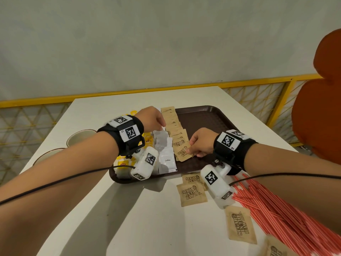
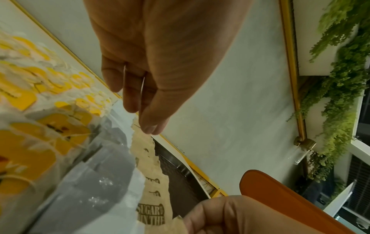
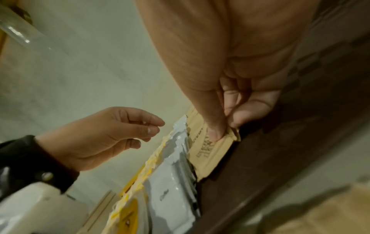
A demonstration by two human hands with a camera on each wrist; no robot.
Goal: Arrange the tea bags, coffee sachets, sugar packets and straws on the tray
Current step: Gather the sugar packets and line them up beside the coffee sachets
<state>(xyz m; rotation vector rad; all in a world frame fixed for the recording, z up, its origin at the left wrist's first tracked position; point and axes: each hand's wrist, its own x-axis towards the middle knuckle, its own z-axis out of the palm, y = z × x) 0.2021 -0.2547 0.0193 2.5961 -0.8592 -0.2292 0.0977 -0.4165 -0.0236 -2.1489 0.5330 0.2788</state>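
Head view: the right hand (image 1: pixel 200 143) pinches a sugar packet (image 1: pixel 184 154) at the near end of the overlapped sugar row (image 1: pixel 173 124) on the tray (image 1: pixel 206 117); the left hand (image 1: pixel 153 118) hovers, fingers loosely curled, holding nothing. Best laid square — overlap matching its neighbours, edge pressed flat. White table (image 1: pixel 147 218), more packets (image 1: pixel 191 193) and straws (image 1: pixel 273 206) near right — grey wall, yellow railing (image 1: pixel 110 93) beyond.

A café: serving tray (image 1: pixel 206 115), orange chair (image 1: pixel 321 111), hanging greenery (image 2: pixel 340 98)
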